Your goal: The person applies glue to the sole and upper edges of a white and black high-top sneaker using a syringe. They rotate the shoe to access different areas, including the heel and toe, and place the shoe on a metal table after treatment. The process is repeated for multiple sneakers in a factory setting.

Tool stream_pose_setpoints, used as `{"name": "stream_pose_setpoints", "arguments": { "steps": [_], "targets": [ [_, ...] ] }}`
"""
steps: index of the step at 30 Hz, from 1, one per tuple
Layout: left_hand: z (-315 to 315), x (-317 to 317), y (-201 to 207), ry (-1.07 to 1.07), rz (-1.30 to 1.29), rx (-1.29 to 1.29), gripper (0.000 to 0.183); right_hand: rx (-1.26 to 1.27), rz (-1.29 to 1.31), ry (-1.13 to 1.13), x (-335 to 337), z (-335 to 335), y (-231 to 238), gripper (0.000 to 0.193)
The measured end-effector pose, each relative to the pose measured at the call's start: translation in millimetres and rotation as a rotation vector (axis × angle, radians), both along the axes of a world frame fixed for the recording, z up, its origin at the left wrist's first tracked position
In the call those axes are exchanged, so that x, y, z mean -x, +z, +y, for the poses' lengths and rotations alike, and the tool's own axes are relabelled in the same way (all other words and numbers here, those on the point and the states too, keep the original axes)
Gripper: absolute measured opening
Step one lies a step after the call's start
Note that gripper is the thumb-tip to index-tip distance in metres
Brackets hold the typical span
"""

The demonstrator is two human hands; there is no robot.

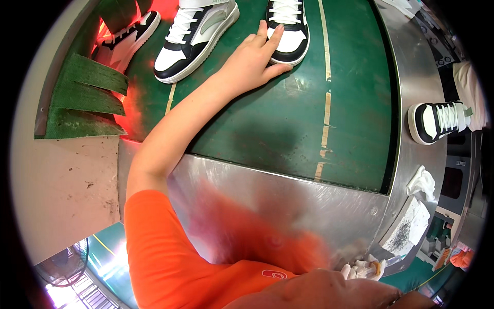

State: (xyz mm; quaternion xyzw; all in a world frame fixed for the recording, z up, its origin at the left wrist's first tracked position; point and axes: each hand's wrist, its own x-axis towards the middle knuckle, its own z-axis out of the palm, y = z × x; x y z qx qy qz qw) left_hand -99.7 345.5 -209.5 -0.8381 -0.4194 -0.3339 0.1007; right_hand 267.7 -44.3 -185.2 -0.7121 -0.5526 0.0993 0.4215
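Observation:
My left hand (252,59) reaches over a green conveyor belt (247,129), its fingers spread and open. The fingers lie against the left side of a black-and-white sneaker (290,38), and the thumb rests by its toe. Left of it stands a second sneaker (193,38) with white laces and a grey side panel, apart from my fingers. At the lower right, my right hand (363,269) shows only in part, with white coverings on its fingers. These fingers look curled, and whatever they hold is hidden.
Another sneaker (128,41) sits by green strip flaps (92,95) under red light at the left. On the metal edge at the right are one more sneaker (437,122), a white cloth (421,183) and a smudged white sheet (406,226). A fan (64,265) stands lower left.

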Motion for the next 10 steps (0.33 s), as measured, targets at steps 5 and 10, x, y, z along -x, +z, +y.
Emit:
{"name": "stream_pose_setpoints", "arguments": {
  "steps": [5,10],
  "targets": [
    [2.7,-12.4,-0.2,-0.001,0.024,-0.028,0.08,0.047,0.038,-0.023,-3.8,-4.2,-4.1,0.092],
    [13.3,7.4,9.8,-0.081,0.177,0.046,0.08,0.06,0.091,0.059,-6.3,-6.5,-2.7,0.091]
  ]
}}
